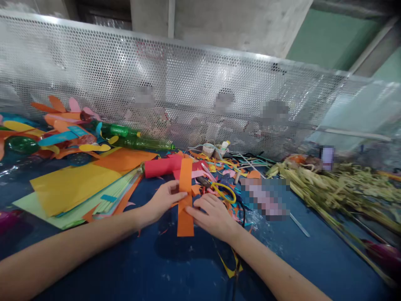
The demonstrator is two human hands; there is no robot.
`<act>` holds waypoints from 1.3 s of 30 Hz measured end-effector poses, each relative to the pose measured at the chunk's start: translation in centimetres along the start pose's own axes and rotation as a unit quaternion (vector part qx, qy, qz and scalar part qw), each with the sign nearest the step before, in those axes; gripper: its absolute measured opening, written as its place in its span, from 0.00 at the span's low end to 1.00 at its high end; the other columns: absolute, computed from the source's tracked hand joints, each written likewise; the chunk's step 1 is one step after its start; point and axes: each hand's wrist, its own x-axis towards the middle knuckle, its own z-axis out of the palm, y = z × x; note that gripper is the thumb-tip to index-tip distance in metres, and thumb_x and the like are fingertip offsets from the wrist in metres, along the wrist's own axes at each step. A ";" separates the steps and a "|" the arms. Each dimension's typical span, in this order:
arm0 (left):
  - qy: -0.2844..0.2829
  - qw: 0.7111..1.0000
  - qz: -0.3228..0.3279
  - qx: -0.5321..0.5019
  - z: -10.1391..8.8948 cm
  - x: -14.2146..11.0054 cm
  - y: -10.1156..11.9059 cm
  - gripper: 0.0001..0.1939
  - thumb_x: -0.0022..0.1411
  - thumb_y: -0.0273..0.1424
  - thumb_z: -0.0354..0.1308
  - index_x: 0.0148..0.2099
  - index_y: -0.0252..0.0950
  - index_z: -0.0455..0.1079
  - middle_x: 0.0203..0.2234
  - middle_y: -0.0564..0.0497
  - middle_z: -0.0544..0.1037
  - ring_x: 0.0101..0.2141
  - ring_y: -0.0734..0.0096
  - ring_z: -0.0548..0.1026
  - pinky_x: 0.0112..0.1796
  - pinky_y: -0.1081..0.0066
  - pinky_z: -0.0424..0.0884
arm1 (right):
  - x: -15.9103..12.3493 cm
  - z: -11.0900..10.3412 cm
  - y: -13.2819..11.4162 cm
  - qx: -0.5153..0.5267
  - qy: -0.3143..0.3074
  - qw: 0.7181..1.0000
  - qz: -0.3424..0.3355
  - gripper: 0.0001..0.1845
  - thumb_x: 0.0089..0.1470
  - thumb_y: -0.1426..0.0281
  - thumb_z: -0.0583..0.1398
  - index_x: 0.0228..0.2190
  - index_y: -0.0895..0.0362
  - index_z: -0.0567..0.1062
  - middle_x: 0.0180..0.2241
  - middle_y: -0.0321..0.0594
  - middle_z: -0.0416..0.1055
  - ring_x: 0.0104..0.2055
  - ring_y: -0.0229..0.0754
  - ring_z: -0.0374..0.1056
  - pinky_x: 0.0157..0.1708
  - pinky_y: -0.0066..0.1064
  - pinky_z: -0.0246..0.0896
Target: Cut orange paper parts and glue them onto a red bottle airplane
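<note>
An orange paper strip (186, 213) stretches upright in the picture between my two hands, above the blue table. My left hand (166, 198) pinches its left edge, with the thumb lying across the front. On the other side, my right hand (211, 211) has its fingertips at the strip's right edge, the fingers curled and closed on it. Just behind the strip lies a bottle wrapped in red paper (161, 166). Scissors with yellow handles (224, 192) rest on paper scraps beyond my right hand.
Yellow and orange paper sheets (72, 186) lie at the left, below paper-decorated bottles (69, 133). Green plastic bottles (138, 142) lie along the perforated metal panel (194, 83). Dried stalks (326, 200) cover the right side. A white stick (300, 225) lies nearby.
</note>
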 end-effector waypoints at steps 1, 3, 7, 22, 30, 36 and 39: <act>-0.002 1.000 -0.003 0.019 0.0 -0.4 -0.5 0.16 0.51 0.32 0.61 0.43 0.32 0.70 0.40 0.45 0.76 0.41 0.61 0.72 0.46 0.63 0.66 | 0.0 0.2 -0.1 0.014 -0.003 1.000 -0.007 0.08 0.55 0.74 0.55 0.36 0.55 0.73 0.28 0.39 0.69 0.32 0.40 0.62 0.36 0.33 0.59; 0.008 0.999 -0.009 0.053 -0.2 -0.9 -0.9 0.14 0.54 0.35 0.59 0.41 0.32 0.71 0.37 0.47 0.77 0.40 0.62 0.72 0.44 0.64 0.66 | 0.0 0.8 -0.2 0.067 0.005 0.998 0.013 0.05 0.55 0.71 0.56 0.32 0.56 0.73 0.29 0.39 0.69 0.32 0.40 0.62 0.36 0.33 0.59; 0.026 0.995 -0.036 0.088 -0.5 -1.3 -1.1 0.14 0.57 0.38 0.54 0.39 0.33 0.72 0.34 0.49 0.76 0.36 0.65 0.73 0.40 0.67 0.69 | 0.3 1.5 -0.4 0.197 0.045 0.970 0.135 0.05 0.54 0.68 0.58 0.32 0.56 0.72 0.30 0.40 0.68 0.34 0.40 0.63 0.34 0.31 0.61; -0.106 0.990 -0.083 0.042 0.0 -2.0 -0.4 0.15 0.56 0.35 0.56 0.44 0.33 0.71 0.37 0.48 0.78 0.37 0.67 0.75 0.42 0.69 0.69 | 1.5 2.0 0.0 0.543 0.135 0.674 0.483 0.13 0.44 0.67 0.63 0.33 0.56 0.67 0.32 0.38 0.72 0.36 0.42 0.69 0.38 0.34 0.64; -0.124 0.980 -0.101 0.121 0.3 -1.9 -0.3 0.11 0.57 0.31 0.54 0.39 0.32 0.73 0.35 0.48 0.79 0.34 0.71 0.76 0.35 0.75 0.71 | 1.5 1.7 0.9 0.557 0.210 0.623 0.508 0.21 0.44 0.66 0.64 0.41 0.51 0.64 0.24 0.29 0.71 0.28 0.36 0.68 0.31 0.28 0.63; -0.126 0.977 -0.105 0.138 0.3 -1.8 -0.4 0.12 0.57 0.32 0.54 0.39 0.31 0.74 0.34 0.47 0.80 0.34 0.70 0.77 0.35 0.75 0.72 | 1.4 1.2 1.7 0.517 0.204 0.642 0.529 0.13 0.42 0.61 0.65 0.26 0.57 0.72 0.25 0.34 0.71 0.27 0.37 0.67 0.31 0.29 0.63; -0.120 0.977 -0.110 0.138 0.3 -1.7 -0.5 0.12 0.58 0.32 0.53 0.40 0.30 0.73 0.34 0.46 0.80 0.34 0.70 0.77 0.34 0.75 0.73 | 1.3 0.9 1.7 0.503 0.195 0.661 0.522 0.13 0.43 0.61 0.64 0.28 0.57 0.72 0.26 0.36 0.72 0.28 0.38 0.67 0.31 0.30 0.64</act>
